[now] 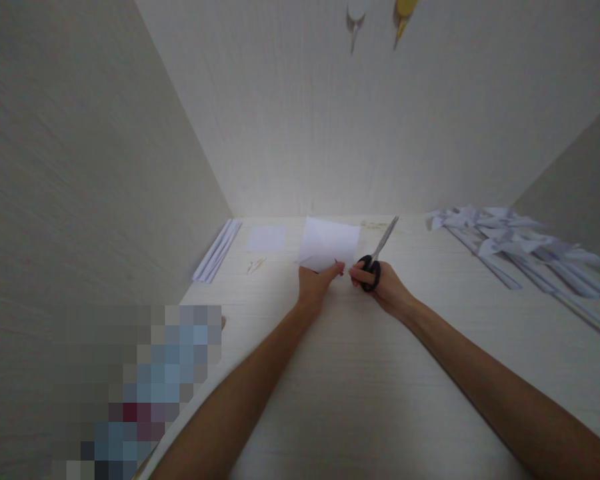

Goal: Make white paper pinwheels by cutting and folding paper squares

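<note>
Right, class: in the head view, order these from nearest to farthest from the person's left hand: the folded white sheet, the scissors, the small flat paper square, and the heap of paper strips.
Measured from the left hand:
1. Folded white sheet, pinched at its near edge.
2. Scissors, just right, in the right hand.
3. Small flat paper square, back left on the table.
4. Heap of paper strips, far right.

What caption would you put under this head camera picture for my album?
Left hand holds a white paper sheet while right hand holds black-handled scissors on a pale table.
</note>
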### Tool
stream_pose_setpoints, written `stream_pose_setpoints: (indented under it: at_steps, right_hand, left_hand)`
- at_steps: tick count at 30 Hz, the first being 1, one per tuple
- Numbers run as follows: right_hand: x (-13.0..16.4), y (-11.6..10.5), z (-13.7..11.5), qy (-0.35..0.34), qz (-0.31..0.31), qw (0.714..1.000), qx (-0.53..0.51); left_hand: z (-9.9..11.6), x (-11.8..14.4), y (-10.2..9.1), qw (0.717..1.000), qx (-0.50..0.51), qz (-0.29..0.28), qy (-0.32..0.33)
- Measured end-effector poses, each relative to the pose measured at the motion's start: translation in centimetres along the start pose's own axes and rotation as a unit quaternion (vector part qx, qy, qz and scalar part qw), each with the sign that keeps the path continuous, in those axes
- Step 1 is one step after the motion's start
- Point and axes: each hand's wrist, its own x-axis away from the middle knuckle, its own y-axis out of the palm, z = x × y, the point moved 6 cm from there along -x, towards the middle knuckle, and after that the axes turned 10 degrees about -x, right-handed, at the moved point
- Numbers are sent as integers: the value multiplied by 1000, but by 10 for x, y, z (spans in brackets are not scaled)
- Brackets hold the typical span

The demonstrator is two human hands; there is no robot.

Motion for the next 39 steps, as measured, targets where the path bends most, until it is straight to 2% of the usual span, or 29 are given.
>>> stream_pose_setpoints:
  at_steps: [4, 9, 22, 39]
  right_hand:
    - [1, 1, -1, -9, -23, 1000, 18]
    - [4, 4, -3, -19, -17, 999, 39]
    - [2, 1, -4, -49, 11, 994, 92]
    - [3, 1, -2, -44, 26, 995, 84]
  left_hand:
    - [-2, -2, -4, 1000, 0, 25, -16]
    - [-3, -2, -5, 999, -1, 29, -29]
    - [3, 0, -1, 1000, -3, 10, 1]
    - [3, 2, 0, 1000, 2, -1, -1]
